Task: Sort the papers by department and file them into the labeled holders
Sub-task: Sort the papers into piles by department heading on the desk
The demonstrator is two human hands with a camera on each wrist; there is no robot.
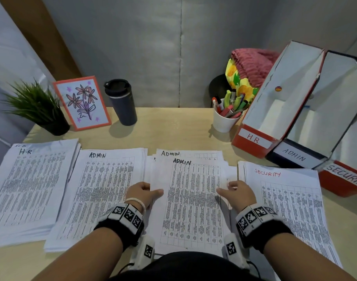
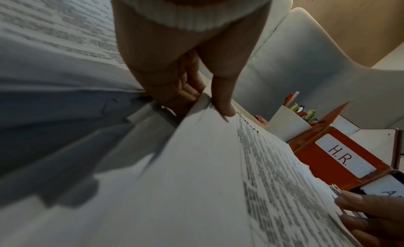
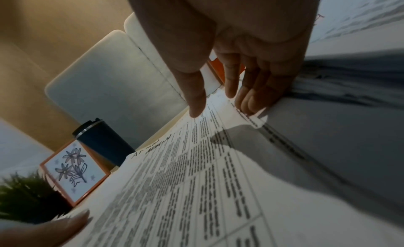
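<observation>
Paper marked ADMIN, the middle stack (image 1: 193, 199), lies on the bench (image 1: 173, 126) straight ahead of the person, its long axis running away from the body toward the back wall. Both hands flank it at mid-length: the left hand (image 1: 142, 192) pinches the left edge, thumb on top and fingers (image 2: 188, 93) curled beneath the lifted sheets, while the right hand (image 1: 237, 192) takes the right edge the same way, thumb on the print and fingers (image 3: 249, 102) tucked under. Each grip is thus narrow and closed on this stack.

The sorted ADMIN pile (image 1: 104, 191) sits just beside it on the left, touching or nearly so, so the left hand is nearer that pile. The ADMIN holder (image 1: 295, 157) stands to the right and farther back, between the H.R. holder (image 1: 254, 141) and the SECURITY holder (image 1: 344, 179), nearer the right hand. Judging by the labels, the next move goes either sideways left to merge, or rightward and back with the stack turned on end to slot in.
</observation>
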